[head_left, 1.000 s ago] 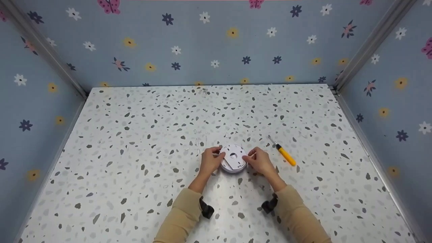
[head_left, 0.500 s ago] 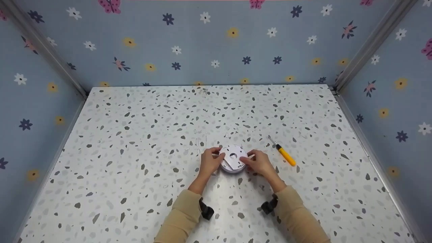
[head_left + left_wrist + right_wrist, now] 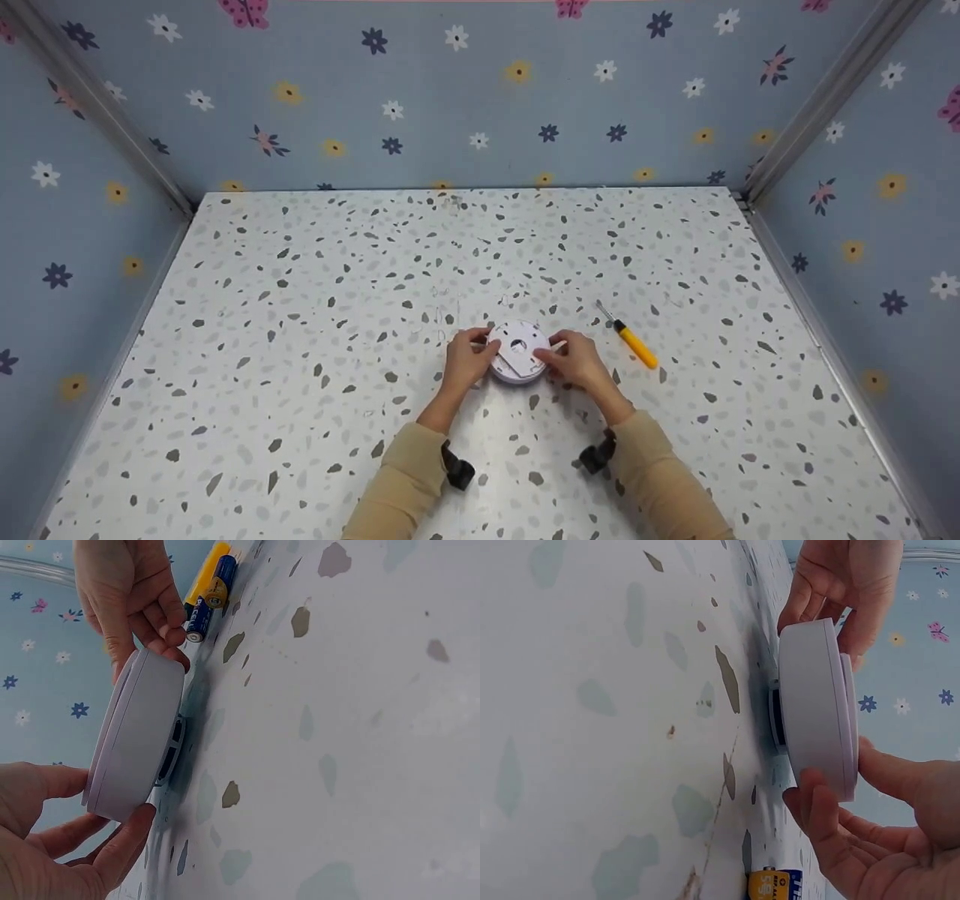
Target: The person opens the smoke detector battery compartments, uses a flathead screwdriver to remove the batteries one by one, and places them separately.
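Note:
A white round smoke detector [image 3: 517,367] is held between both hands, its mounting plate [image 3: 517,330] with a centre hole and slots facing up. The left hand [image 3: 469,360] grips its left rim, thumb on top and fingers underneath. At the right rim, the right hand [image 3: 581,361] pinches it the same way, thumb pressed on the plate. In the left wrist view, the detector's side wall [image 3: 139,735] shows, with a dark vented part [image 3: 172,750] on its underside, close over the table. The same side wall [image 3: 810,697] appears in the right wrist view.
A yellow-handled screwdriver [image 3: 636,345] lies on the speckled table [image 3: 337,300] right of the right hand. Two blue and gold batteries [image 3: 201,619] lie near it by the right hand; one battery [image 3: 772,885] shows in the right wrist view. Flowered panels [image 3: 450,90] border the table.
The right thumb has slid slightly inward over the plate, and the right fingers have shifted at the rim. The left hand and the screwdriver have stayed put.

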